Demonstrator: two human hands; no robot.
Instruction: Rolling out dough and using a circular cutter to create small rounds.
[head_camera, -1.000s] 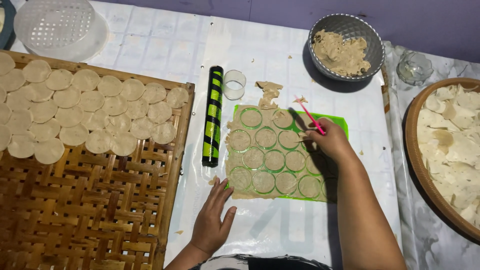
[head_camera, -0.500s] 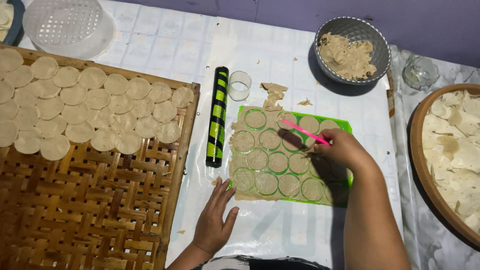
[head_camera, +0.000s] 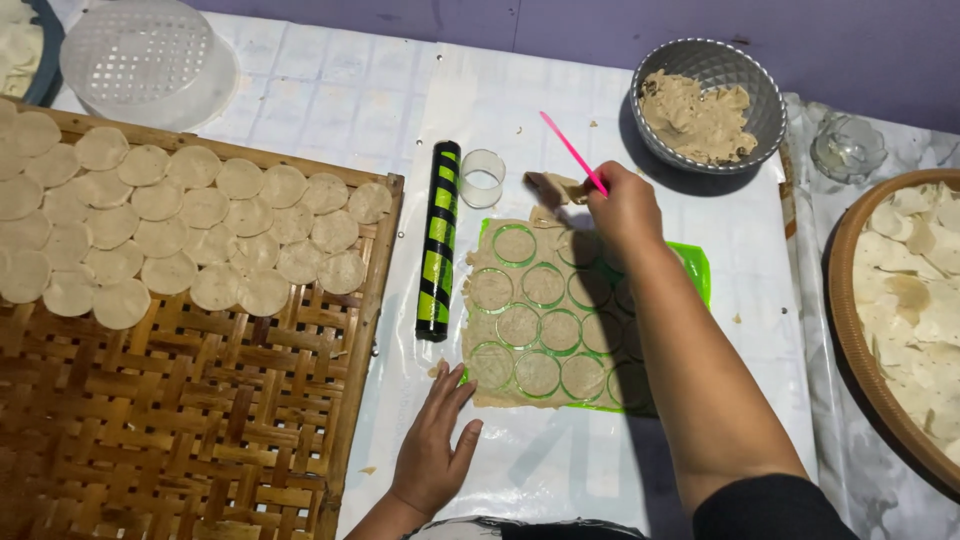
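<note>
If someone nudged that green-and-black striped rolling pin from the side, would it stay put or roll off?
The rolling pin looks like a smooth, even cylinder lying flat on the plastic-covered table, so it would probably roll sideways easily. The woven bamboo tray on one side and the dough sheet on the other would likely stop it. It looks stiff, not floppy.

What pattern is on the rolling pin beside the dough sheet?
Black with diagonal bright green stripes on the rolling pin, clearest in the head view.

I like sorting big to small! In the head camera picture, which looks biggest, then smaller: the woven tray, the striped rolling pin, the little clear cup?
1. Woven tray, by far the biggest.
2. Striped rolling pin.
3. Little clear cup, the smallest.
</note>
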